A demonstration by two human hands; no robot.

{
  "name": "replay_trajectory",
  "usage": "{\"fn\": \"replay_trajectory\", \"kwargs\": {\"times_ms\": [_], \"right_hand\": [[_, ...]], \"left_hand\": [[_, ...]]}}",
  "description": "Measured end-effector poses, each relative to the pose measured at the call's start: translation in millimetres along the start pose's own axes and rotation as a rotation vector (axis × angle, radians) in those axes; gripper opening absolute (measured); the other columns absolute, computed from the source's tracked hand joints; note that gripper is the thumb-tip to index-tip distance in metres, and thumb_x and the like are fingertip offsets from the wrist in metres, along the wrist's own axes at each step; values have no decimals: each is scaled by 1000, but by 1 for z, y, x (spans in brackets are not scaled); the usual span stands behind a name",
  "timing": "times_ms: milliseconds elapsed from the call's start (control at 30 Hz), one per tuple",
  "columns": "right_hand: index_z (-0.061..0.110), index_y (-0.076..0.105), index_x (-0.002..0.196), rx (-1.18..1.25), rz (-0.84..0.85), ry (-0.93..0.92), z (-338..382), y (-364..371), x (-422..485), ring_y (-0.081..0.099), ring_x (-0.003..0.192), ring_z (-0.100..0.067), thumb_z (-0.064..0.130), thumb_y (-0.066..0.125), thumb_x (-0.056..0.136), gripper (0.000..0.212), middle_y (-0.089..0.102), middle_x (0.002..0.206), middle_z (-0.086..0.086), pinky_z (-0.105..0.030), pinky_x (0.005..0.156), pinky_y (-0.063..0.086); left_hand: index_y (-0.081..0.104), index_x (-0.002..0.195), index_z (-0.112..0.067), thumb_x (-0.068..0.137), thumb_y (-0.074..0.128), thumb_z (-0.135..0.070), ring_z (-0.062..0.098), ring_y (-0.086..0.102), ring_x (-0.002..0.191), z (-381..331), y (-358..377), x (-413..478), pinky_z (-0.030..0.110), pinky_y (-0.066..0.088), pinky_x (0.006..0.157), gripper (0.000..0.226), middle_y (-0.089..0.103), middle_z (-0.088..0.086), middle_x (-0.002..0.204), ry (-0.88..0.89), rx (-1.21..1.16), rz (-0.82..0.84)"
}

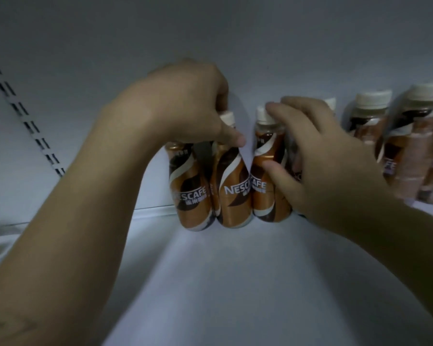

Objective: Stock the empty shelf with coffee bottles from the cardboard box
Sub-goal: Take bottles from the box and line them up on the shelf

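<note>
Where the white shelf [223, 283] meets its back panel [235, 46], three Nescafé coffee bottles [233, 191] stand upright, touching side by side. The left hand [185, 103] curls over the tops of the two leftmost, thumb on the middle neck. The right hand [318, 158] grips the rightmost bottle [268, 186], fingertips at its white cap [261, 114]. Other coffee bottles [368, 121] stand farther right.

**Bare hands, bare forearms**

The left hand [185, 103] and the right hand [318, 158] are bare, and each runs back into a bare forearm. The left forearm [85, 221] is broad and smooth, with light creases at the wrist and a faint angular mark near the bottom edge. The right forearm [398, 245] is smooth too. A short nail shows on the left thumb [238, 141]; blur softens the other fingertips.
</note>
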State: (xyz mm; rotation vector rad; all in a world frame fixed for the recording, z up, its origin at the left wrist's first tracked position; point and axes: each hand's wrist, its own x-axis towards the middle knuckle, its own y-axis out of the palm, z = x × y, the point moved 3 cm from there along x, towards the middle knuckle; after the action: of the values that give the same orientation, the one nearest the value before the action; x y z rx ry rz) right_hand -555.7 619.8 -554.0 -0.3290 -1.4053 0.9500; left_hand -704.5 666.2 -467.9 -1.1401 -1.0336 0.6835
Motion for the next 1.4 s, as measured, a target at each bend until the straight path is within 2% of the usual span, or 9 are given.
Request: {"fn": "replay_trajectory", "kwargs": {"times_ms": [100,267,500,800,933,1033,1167,1333,1400], "right_hand": [[21,26,149,108,-34,71,-6,-1,-4,49,94,-7,40,57,81,77,46,141,-4,-24,81,41],[22,30,147,127,-6,46,-1,4,-7,43,84,-1,35,61,82,73,52,133,-1,-21,75,38],[25,25,149,229,-9,105,-13,1,-6,61,102,-16,29,61,83,75,60,128,-1,-36,95,50],[41,-5,148,242,155,210,-11,11,-10,62,110,-22,34,64,84,94,62,126,-3,-49,97,49],[37,6,149,254,144,228,-3,14,-10,48,129,-19,49,73,68,105,45,145,7,-44,104,43],[32,18,148,192,97,205,3,15,-12,50,125,-17,52,70,70,96,48,138,7,-38,97,44],[35,19,145,145,77,232,2,14,-13,54,120,-17,47,71,75,88,52,134,9,-35,91,46],[35,28,142,166,103,178,-1,7,-12,56,112,-11,38,71,78,76,58,127,12,-28,89,41],[30,40,138,174,53,113,-6,-2,-9,53,96,-1,35,64,84,59,61,119,10,-21,88,40]], "left_hand": [[63,97,-22,65,74,-56,14,58,74,2,0,-1,35,51,69,48,63,-4,86,-11,-16,31],[65,104,-20,68,76,-46,20,61,84,2,-3,-1,38,52,76,46,66,-2,95,13,-33,39],[63,104,-25,70,78,-39,20,62,87,2,-4,-3,40,53,79,40,66,-4,98,45,-41,63],[60,108,-28,71,75,-49,19,61,85,4,-3,-3,38,54,76,45,64,-5,99,24,-12,86],[59,111,-30,75,65,-59,14,59,87,-1,-6,-2,37,53,77,47,61,-8,97,97,-21,-88],[53,124,-32,82,64,-50,9,53,99,-16,-3,0,29,45,82,48,55,-10,109,206,-92,-266],[44,137,-37,88,62,-33,5,47,111,-32,14,4,20,35,87,52,52,-12,130,298,-167,-90],[54,129,-32,87,65,-33,12,51,112,-34,18,8,30,43,92,44,58,-8,124,307,-176,-54],[54,127,-30,82,69,-39,12,54,108,-31,14,7,34,46,92,49,58,-8,120,292,-194,-77]]}}
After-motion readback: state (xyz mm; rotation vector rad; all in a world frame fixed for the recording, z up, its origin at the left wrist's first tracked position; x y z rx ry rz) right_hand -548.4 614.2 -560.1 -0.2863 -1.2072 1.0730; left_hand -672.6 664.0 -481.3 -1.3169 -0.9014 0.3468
